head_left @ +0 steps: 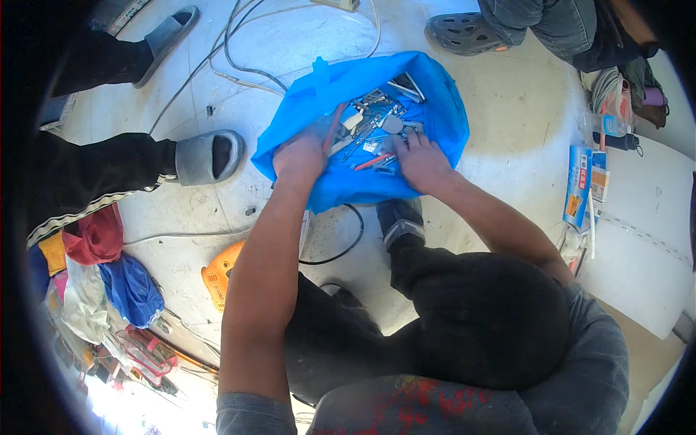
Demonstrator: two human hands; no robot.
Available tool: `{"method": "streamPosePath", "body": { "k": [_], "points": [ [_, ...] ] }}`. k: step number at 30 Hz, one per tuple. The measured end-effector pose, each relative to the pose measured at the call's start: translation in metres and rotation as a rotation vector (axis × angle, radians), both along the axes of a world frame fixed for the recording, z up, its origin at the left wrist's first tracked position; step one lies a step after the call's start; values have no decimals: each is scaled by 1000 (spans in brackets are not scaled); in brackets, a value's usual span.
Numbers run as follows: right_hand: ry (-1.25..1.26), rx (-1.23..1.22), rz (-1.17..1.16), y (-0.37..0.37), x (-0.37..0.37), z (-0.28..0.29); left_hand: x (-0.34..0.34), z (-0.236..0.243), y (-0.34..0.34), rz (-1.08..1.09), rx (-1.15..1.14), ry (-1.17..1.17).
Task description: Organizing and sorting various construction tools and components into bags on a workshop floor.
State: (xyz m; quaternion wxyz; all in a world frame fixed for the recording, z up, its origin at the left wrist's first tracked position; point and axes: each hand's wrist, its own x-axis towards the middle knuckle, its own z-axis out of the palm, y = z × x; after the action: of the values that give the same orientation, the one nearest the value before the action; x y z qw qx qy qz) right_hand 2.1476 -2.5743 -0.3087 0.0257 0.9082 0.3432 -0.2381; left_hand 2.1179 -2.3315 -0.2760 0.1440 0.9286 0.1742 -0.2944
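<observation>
So the biggest thing here is the pale concrete floor [507, 138], and spread on it right in front of the crouching person is a bright blue fabric tool bag [435, 116], mouth gaping open toward the camera. Inside sits a jumbled heap of small metal hand tools [377, 119] (wrenches, bits, a few red-handled pieces, hard to tell each one apart at this size).

Both hands are down in the bag. The left hand [301, 156] is at the near-left edge of the opening, knuckles up, fingers curled down into the fabric or tools; a thin red-handled tool [333, 125] runs up and away from it, long axis slanting from the hand toward the far right. I can't tell whether the fingers actually pinch that handle or just lie beside it. The right hand [419, 161] is at the near-right side, fingers spread fairly flat and pointing up-left into the pile, fingertips touching the tools, nothing clearly gripped.

What matters: the heap lies between the two hands and just beyond the fingertips, so both are about equally close, the right one maybe a touch nearer the middle.

Around it: a black cable [348, 246] loops under the bag, an orange power tool [217, 272] lies near the left forearm, and a grey slipper [206, 156] of someone else is just left of the bag.
</observation>
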Motion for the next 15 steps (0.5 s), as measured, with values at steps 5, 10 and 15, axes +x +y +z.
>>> {"method": "streamPosePath", "body": {
  "k": [5, 10, 15],
  "points": [
    [-8, -110, 196, -7, -45, 2, 2, 3, 10, 38, -42, -107],
    [153, -125, 315, 1, -52, 26, 8, -3, -1, 75, -11, -202],
    [268, -155, 93, -8, -24, 21, -4, -13, -8, -171, -117, -173]
  ]
}}
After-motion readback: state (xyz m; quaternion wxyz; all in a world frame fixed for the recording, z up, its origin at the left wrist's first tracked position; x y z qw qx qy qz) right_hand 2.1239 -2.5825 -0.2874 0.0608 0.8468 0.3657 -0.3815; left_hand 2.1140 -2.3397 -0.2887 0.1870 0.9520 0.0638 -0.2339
